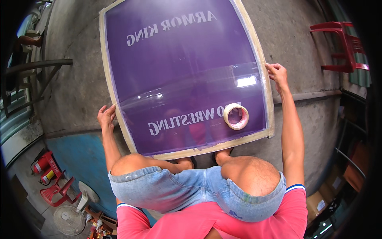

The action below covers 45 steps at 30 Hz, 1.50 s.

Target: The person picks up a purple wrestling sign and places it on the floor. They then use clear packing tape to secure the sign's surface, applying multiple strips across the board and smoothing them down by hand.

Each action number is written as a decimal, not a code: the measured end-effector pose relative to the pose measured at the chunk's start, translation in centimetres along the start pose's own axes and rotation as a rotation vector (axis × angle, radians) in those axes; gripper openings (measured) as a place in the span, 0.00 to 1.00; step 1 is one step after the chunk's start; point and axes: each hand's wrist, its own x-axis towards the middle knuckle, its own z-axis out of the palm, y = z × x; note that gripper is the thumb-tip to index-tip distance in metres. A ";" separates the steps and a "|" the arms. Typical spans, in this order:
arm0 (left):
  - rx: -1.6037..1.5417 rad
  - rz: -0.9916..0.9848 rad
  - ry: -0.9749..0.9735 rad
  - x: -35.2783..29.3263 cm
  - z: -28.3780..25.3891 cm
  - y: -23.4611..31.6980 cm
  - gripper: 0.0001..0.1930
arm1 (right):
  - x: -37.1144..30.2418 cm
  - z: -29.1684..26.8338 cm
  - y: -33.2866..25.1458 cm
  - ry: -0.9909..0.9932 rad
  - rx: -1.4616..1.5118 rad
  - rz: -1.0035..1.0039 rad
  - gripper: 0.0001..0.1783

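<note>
A large screen-printing frame (106,59) with a wooden rim stretches out in front of my legs, its near edge close to my knees. Pale mirrored lettering shows on its glossy purple screen (179,67). Near the right corner of that screen rests a roll of cream masking tape (227,118), apart from both hands. My left hand (106,117) pinches the frame's left rim with thumb and fingertips. Farther up, on the opposite side, my right hand (277,75) grips the right rim with bent fingers. Parts of the fingers are hidden at the rim.
Grey concrete floor (77,91) surrounds the frame, with a blue patch (75,155) at the left. Red plastic chairs stand at the far right (338,46) and lower left, near red fire extinguishers (41,164) and a fan (69,220). Cardboard boxes (318,205) sit at the lower right.
</note>
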 end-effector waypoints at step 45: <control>0.266 0.287 -0.062 -4.7 2.2 -1.4 0.23 | -15.1 16.7 -4.2 -0.625 -0.766 -1.472 0.13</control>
